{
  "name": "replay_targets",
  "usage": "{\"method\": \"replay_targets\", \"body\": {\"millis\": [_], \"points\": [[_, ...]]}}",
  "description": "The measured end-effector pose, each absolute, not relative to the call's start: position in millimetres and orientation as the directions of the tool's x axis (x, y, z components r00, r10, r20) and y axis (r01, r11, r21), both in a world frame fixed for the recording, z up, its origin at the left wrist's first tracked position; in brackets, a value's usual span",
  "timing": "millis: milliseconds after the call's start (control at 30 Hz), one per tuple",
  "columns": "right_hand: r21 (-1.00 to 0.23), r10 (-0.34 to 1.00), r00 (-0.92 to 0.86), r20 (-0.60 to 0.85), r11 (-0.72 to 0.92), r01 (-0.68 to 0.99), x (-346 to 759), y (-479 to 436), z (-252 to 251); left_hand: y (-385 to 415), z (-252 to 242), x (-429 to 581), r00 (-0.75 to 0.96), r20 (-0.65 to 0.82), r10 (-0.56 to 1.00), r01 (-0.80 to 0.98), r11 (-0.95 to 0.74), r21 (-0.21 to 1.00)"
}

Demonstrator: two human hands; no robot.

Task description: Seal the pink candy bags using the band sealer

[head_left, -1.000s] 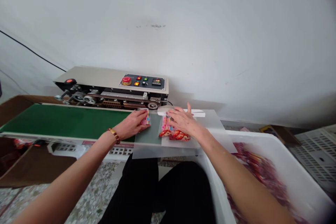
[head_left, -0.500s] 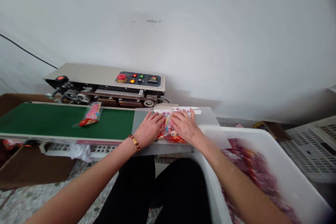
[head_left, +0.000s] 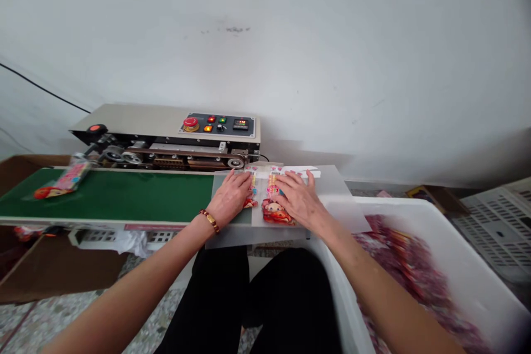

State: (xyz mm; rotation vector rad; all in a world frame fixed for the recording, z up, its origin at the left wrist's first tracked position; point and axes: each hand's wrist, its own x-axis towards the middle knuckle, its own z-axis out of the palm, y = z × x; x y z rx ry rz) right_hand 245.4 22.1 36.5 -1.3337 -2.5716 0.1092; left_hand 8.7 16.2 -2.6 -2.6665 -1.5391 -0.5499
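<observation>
From beside the desk, I am observing the left hand (head_left: 233, 197) resting fingers flat over a printed candy packet (head_left: 249, 203), and the right hand (head_left: 301, 199) spreading its fingers on a second packet (head_left: 274, 210). Neither is clenching; both are steadying from above. Both packets are lying on the translucent sheet (head_left: 334, 191), just right of the green conveyor belt (head_left: 145, 193), their tops pointing toward the band sealer (head_left: 141, 119).

In my judgement, good practice is keeping each packet flat, holding its top edge straight and unwrinkled, leaving space between the two, and guiding with light pressure while keeping fingertips clear of the rollers (head_left: 236, 161).

Compared with the earlier frame, a clear gap is now showing between the two packets, and the packet on the belt (head_left: 68, 180) is lying much farther left, near the belt's far end.
</observation>
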Motion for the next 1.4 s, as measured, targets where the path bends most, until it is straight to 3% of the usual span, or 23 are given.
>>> {"method": "replay_targets", "body": {"millis": [267, 400, 600, 900, 1133, 1233, 1333, 1400], "points": [[-0.199, 0.789, -0.611, 0.065, 0.610, 0.767, 223.5, 34.1, 40.1, 27.3, 5.8, -55.6, 0.418, 0.190, 0.888, 0.871, -0.452, 0.194], [-0.236, 0.786, -0.610, 0.100, 0.614, 0.753, 215.4, 37.9, 33.5, 22.3, 28.4, -54.8, 0.298, 0.269, 0.916, 0.924, -0.347, 0.159], [-0.219, 0.816, -0.543, 0.198, 0.577, 0.787, 231.9, 39.5, 34.5, 10.3, 14.4, 28.6, 0.471, 0.347, 0.811, 0.785, -0.565, 0.256], [-0.179, 0.778, -0.598, 0.193, 0.627, 0.758, 246.9, 36.1, 23.7, 14.6, 4.3, -2.4, 0.496, 0.270, 0.825, 0.781, -0.560, 0.276], [-0.203, 0.759, -0.624, 0.185, 0.651, 0.732, 238.8, 40.6, 21.1, 11.7, 13.5, -70.0, 0.431, 0.179, 0.884, 0.832, -0.467, 0.299], [-0.217, 0.769, -0.621, 0.152, 0.639, 0.738, 229.4, 40.6, 22.6, 10.5, 22.5, -102.3, 0.350, 0.121, 0.929, 0.899, -0.370, 0.236], [-0.295, 0.784, -0.606, 0.135, 0.616, 0.731, 224.2, 41.1, 25.0, 10.9, 36.3, -101.2, 0.241, 0.185, 0.953, 0.947, -0.273, 0.171], [-0.344, 0.820, -0.550, 0.157, 0.567, 0.748, 227.5, 41.2, 27.8, 11.0, 42.5, -75.8, 0.266, 0.238, 0.934, 0.923, -0.318, 0.216]]}}
